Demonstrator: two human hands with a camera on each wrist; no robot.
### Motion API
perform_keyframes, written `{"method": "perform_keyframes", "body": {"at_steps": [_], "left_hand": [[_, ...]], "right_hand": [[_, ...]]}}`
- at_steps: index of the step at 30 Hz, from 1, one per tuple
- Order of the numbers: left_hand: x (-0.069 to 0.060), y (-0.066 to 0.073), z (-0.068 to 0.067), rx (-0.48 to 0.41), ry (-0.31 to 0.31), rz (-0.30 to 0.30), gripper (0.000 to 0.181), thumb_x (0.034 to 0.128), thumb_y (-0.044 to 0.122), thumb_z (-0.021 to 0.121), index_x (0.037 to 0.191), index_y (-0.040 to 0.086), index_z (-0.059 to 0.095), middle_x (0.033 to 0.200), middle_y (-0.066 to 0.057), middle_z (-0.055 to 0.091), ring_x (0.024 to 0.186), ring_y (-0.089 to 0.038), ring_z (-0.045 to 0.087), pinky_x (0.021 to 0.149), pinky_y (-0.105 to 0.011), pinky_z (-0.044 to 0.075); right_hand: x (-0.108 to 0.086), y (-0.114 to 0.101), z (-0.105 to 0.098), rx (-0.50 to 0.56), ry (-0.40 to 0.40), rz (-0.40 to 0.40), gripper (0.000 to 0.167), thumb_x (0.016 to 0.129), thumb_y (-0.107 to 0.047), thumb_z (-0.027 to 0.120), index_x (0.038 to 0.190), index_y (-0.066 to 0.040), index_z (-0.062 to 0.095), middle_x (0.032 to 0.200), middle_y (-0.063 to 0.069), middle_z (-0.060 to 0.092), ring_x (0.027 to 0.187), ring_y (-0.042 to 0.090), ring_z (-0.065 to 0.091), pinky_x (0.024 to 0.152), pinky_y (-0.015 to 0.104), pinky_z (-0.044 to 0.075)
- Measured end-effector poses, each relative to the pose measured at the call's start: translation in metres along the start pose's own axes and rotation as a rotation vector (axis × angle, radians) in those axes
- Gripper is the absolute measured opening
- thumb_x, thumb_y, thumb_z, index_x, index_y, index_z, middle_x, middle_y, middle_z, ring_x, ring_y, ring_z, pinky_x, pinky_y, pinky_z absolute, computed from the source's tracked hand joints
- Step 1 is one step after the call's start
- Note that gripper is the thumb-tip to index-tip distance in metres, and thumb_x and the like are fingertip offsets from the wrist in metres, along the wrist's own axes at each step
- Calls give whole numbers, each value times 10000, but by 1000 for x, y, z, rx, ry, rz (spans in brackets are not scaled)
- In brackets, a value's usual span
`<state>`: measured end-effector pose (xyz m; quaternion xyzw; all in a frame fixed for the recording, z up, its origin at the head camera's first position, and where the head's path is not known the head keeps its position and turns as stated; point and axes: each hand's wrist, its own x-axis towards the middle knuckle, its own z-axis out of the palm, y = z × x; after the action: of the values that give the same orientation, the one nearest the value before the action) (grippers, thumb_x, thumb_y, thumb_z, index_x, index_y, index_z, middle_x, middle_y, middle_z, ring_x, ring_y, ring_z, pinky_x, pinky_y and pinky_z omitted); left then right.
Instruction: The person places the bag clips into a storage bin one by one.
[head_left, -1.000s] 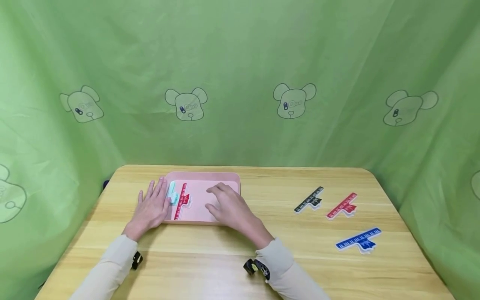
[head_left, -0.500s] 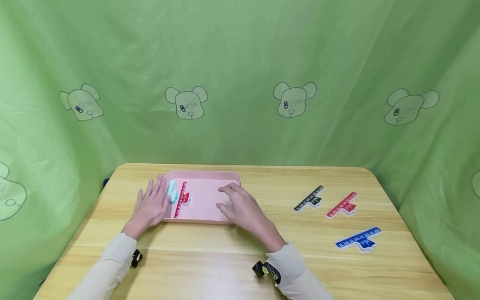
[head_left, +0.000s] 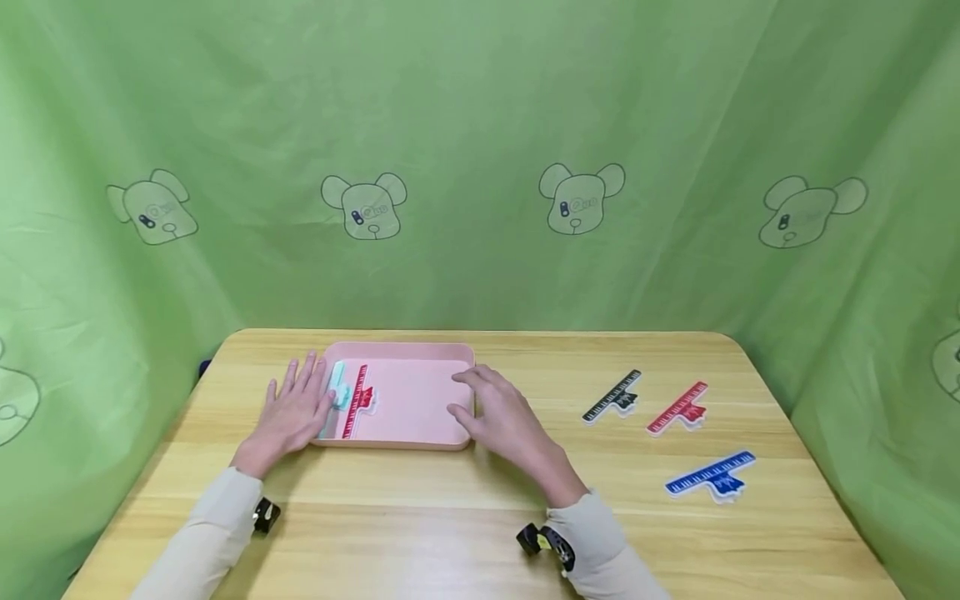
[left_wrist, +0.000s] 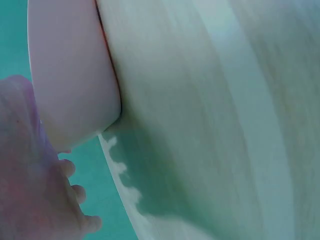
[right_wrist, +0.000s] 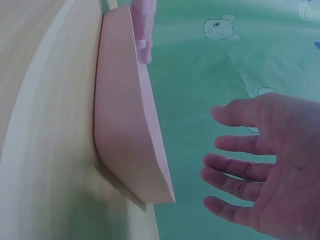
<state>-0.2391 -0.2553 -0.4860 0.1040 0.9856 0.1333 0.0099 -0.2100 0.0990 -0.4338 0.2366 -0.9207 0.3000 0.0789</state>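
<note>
The pink tray (head_left: 416, 396) sits flat on the wooden surface (head_left: 390, 508), left of centre and toward the far edge, its long side running left to right. The left hand (head_left: 295, 410) is laid against its left end with fingers straight and slightly fanned, pointing away from the person; its thumb reaches over the rim toward a teal ruler clip (head_left: 342, 395). Whether the thumb touches that clip cannot be told. The right hand (head_left: 504, 414) hovers at the tray's right end, thumb well parted from gently bent fingers, with nothing in its grasp; the right wrist view shows a gap between it and the tray.

The tray looks like moulded plastic, so it is probably light, stiff and hard to break, though its smooth walls may slide easily on the wood. The two short end walls would seem the steadiest hold, thumbs inside and fingers outside, kept level because the teal clip and the inner red clip (head_left: 364, 399) appear to lie loose in its left part and could slip.

On the right of the surface, well apart from the tray, lie a black clip (head_left: 621, 401), an outer red clip (head_left: 684, 410) and, nearest, a blue clip (head_left: 718, 478).
</note>
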Motion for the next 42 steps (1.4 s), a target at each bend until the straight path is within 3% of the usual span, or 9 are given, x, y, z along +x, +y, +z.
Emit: {"method": "perform_keyframes", "body": {"at_steps": [11, 28, 34, 42], "left_hand": [[-1, -9, 5, 43, 20, 29, 656, 1113, 384, 257, 1633, 12, 111, 1707, -179, 40, 1533, -499, 45, 1180, -736, 36], [1, -8, 11, 64, 42, 22, 643, 1115, 367, 266, 1637, 25, 110, 1713, -144, 39, 1543, -471, 53, 1190, -721, 29], [0, -7, 13, 63, 61, 19, 638, 1114, 362, 265, 1640, 35, 115, 1716, -131, 40, 1542, -470, 64, 1181, -735, 37], [0, -7, 12, 45, 72, 23, 629, 1114, 346, 268, 1638, 32, 119, 1715, -139, 53, 1538, -478, 71, 1177, -741, 41]], "right_hand": [[-6, 19, -23, 0, 43, 51, 469, 935, -243, 777, 1341, -48, 648, 1310, 90, 652, 1228, 294, 622, 1072, 455, 498], [-19, 41, -47, -13, 110, 84, 524, 933, -246, 778, 1377, -24, 614, 1361, 162, 622, 1265, 368, 593, 1071, 517, 490], [-24, 49, -52, -27, 103, 129, 539, 950, -269, 754, 1410, -40, 590, 1401, 170, 593, 1291, 376, 567, 1086, 538, 470], [-30, 63, -65, -31, 156, 161, 530, 954, -261, 752, 1401, -24, 594, 1384, 198, 596, 1271, 405, 573, 1066, 565, 478]]}}
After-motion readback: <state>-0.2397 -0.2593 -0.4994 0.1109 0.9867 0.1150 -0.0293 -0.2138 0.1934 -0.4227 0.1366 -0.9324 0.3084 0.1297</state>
